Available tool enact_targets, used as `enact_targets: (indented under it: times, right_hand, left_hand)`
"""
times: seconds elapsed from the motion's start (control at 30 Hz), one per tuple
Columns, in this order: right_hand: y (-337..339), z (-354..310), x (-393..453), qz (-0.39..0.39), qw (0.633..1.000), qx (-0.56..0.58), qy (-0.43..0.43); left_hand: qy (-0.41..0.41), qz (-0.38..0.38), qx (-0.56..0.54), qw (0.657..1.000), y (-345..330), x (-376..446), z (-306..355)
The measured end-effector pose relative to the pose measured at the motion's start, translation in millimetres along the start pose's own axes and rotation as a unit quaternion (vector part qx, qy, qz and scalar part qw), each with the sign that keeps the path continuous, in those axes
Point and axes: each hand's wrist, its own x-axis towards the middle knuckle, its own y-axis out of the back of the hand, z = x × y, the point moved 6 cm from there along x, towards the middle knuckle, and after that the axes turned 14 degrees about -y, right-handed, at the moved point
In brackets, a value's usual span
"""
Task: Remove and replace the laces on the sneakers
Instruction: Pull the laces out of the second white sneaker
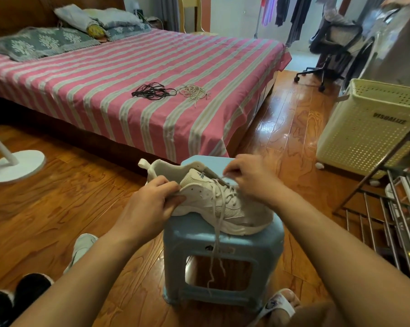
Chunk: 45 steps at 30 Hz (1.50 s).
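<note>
A white sneaker [225,206] lies on a light blue plastic stool [223,253], toe pointing right. My left hand [152,204] grips the near side of its collar. My right hand [249,178] pinches the white lace [217,232] near the top eyelets by the tongue. The lace is partly threaded, and loose ends hang down over the stool's front. On the pink striped bed lie a bundle of black laces [153,91] and a bundle of cream laces [194,92]. A second white sneaker [82,247] sits on the floor left of the stool.
The bed [105,90] fills the space ahead. A cream laundry basket [369,128] and a metal rack [388,208] stand at right. A white fan base [15,165] is on the left floor, and black slippers [17,296] lie bottom left. My sandalled foot [282,303] rests beside the stool.
</note>
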Motion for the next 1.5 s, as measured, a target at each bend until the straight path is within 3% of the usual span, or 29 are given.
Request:
enact_targets:
  times: [0.07,0.13,0.17,0.2,0.27,0.33,0.43,0.5,0.57,0.63,0.67,0.73,0.8,0.87,0.93,1.0,1.1,1.3,1.37,1.43,1.5]
  right_hand:
    - [31,56,8,0.081,0.976,-0.032,-0.197]
    - [55,103,-6,0.089,0.917,-0.107,-0.375]
    - [53,105,-8,0.070,0.912,-0.151,-0.374]
    - [44,94,-4,0.048,0.931,-0.160,-0.326]
    - [18,46,3,-0.009,0.989,-0.054,-0.136]
    - [-1,-5,-10,-0.108,0.993,0.043,0.000]
    - [0,-22,-15,-0.061,0.996,0.027,0.063]
    - [4,-4,-7,-0.057,0.998,0.004,0.036]
    - [16,31,6,-0.007,0.998,-0.023,-0.060]
    - [40,91,10,0.096,0.964,-0.040,-0.244]
    - [47,118,3,0.109,0.936,-0.063,-0.328]
    - [41,141,-8,0.054,0.911,-0.122,-0.389]
    - [28,115,-1,0.032,0.945,-0.110,-0.305]
    - [26,64,3,0.050,0.985,-0.027,-0.160]
    - [27,11,-9,0.031,0.997,0.050,-0.046]
    - [12,-16,-25,-0.045,0.998,0.032,0.016]
    - [-2,-19,-38,-0.079,0.995,-0.019,0.061]
    - [-3,-32,-49,-0.100,0.978,0.021,0.182]
    - [-3,-28,-53,-0.073,0.973,0.025,0.219]
    - [7,-9,-47,-0.011,0.977,0.045,0.209]
    - [22,15,-37,0.019,0.986,0.088,0.141]
  left_hand:
    - [0.000,-0.005,0.000,1.000,-1,-1,0]
    - [-0.001,-0.010,0.001,1.000,-1,-2,0]
    - [-0.001,-0.010,0.001,1.000,-1,-1,1]
    - [0.000,-0.009,0.000,1.000,-1,-1,0]
    - [0.002,-0.010,-0.006,1.000,-1,-1,-1]
    - [0.005,-0.008,-0.022,1.000,-2,0,-2]
    - [-0.002,-0.007,-0.015,1.000,-1,1,-3]
    - [-0.005,-0.012,-0.024,1.000,-1,-1,-2]
    - [-0.008,-0.018,-0.034,0.999,1,-4,-2]
    - [-0.014,-0.025,-0.035,0.999,2,-7,-2]
    - [-0.015,-0.024,-0.037,0.999,2,-7,-2]
    - [-0.013,-0.020,-0.039,0.999,2,-6,-2]
    - [-0.012,-0.016,-0.027,0.999,1,-4,-1]
    - [-0.009,-0.014,-0.020,1.000,0,-2,-1]
    - [-0.005,-0.010,-0.014,1.000,0,1,1]
    - [0.001,-0.010,-0.007,1.000,0,2,2]
    - [0.008,-0.015,-0.003,1.000,0,1,3]
    - [0.019,0.003,0.018,1.000,0,4,3]
    - [0.022,-0.002,0.028,0.999,2,4,0]
    - [0.026,0.005,0.027,0.999,6,5,-3]
    - [0.019,0.009,0.014,1.000,6,7,2]
